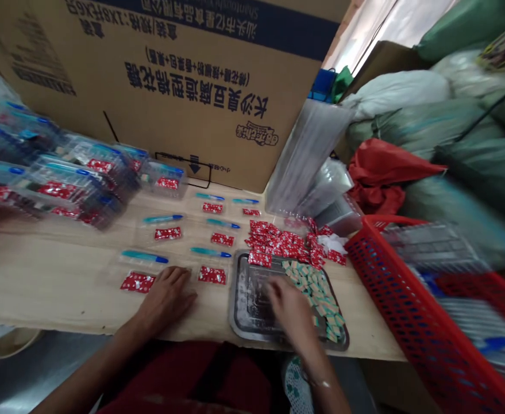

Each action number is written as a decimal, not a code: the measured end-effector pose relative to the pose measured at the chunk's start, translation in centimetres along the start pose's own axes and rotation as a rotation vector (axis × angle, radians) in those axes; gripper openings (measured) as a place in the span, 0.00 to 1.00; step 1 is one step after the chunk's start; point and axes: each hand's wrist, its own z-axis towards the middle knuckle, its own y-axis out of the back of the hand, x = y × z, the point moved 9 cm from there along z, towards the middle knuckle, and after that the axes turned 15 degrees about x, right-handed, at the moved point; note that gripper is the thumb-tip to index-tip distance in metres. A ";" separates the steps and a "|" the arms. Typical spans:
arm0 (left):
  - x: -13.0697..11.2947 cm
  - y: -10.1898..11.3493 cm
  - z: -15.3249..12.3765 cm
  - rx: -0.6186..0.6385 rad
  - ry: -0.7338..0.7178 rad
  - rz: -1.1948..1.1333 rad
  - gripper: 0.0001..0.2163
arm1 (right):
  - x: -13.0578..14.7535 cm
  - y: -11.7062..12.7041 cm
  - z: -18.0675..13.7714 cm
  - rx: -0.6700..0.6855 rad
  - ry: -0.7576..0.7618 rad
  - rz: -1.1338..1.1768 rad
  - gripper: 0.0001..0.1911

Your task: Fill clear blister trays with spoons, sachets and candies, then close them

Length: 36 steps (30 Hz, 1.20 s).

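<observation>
My left hand (170,293) lies on the table at the right end of a red dotted packet (137,282), its fingers stretched out and low. Above that packet lies a teal pen (144,256) with a blue cap; both seem to be in a clear plastic box. My right hand (290,307) is over the dark tray (246,313), fingers curled together and slightly blurred; whatever they hold is hidden. Small green-and-cream pieces (316,284) lie in the tray's right part. Another red packet (259,259) rests on its far edge.
Red packets (282,240) are heaped behind the tray. Filled clear boxes (66,184) are stacked at left. A large cardboard carton (200,86) stands at the back, with stacked clear plastic (308,149) beside it. On the right are a red basket (381,276) and several sacks (450,121).
</observation>
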 end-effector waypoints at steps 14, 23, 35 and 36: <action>-14.0 -3.2 9.0 0.441 -0.350 -0.127 0.07 | -6.9 0.9 -2.7 0.001 -0.105 0.083 0.11; -14.5 -5.2 9.4 0.452 -0.229 -0.294 0.08 | -5.2 -1.5 -0.6 -0.039 0.001 0.185 0.03; -10.5 -6.9 7.6 0.371 0.223 -1.526 0.06 | -2.4 -2.7 -1.4 0.065 0.093 0.999 0.17; -10.6 -7.0 7.4 0.375 0.242 -1.554 0.06 | -2.2 -2.9 -1.3 0.044 0.084 1.010 0.17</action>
